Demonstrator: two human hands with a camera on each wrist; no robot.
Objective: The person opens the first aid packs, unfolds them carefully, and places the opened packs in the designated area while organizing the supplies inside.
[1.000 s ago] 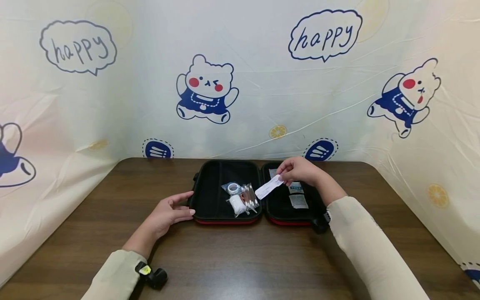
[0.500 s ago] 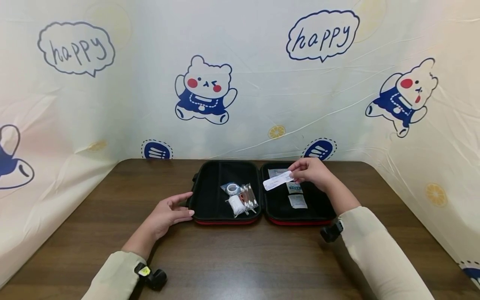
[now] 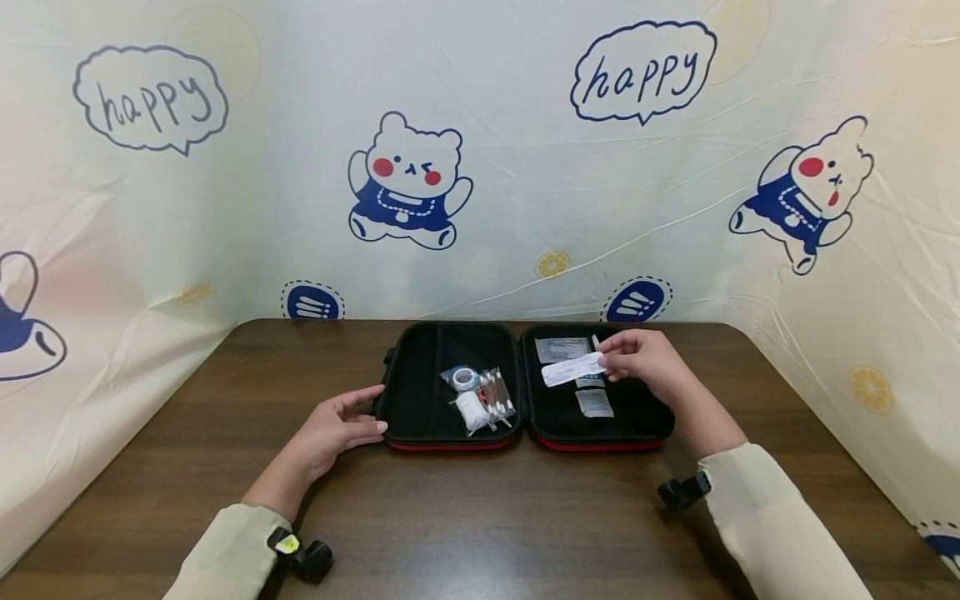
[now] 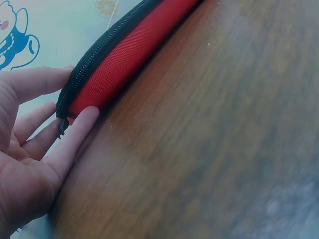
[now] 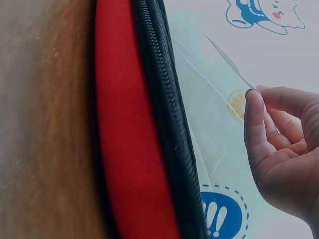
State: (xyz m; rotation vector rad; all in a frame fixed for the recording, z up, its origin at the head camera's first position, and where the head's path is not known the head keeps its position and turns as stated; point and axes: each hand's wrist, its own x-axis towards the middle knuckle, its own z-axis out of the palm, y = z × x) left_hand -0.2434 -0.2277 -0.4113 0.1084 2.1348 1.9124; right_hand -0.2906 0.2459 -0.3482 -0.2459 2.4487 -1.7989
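Observation:
A black-lined zip case [image 3: 408,400] with a red shell lies unfolded on the table. My left hand [image 3: 335,433] rests at its left edge, with the thumb against the red side [image 4: 109,74] and the index finger at the zipper rim. Over the case's right half, my right hand [image 3: 641,362] pinches one end of a slim white paper-wrapped strip [image 3: 572,369] between thumb and fingertips. The strip appears edge-on in the right wrist view. Below it lie flat packets: a silvery one [image 3: 558,348], a blue-and-white one partly covered, and a small pale one [image 3: 595,403].
The left half of the case holds a roll of white tape [image 3: 465,379], a bagged white bundle [image 3: 472,411] and a pack of cotton swabs [image 3: 498,396]. A brown wooden table [image 3: 465,517] spreads around it. A printed cloth [image 3: 517,192] hangs behind.
My right hand has moved right with the white strip, from near the hinge to over the packets in the right half. The left hand has stayed at the case's edge.

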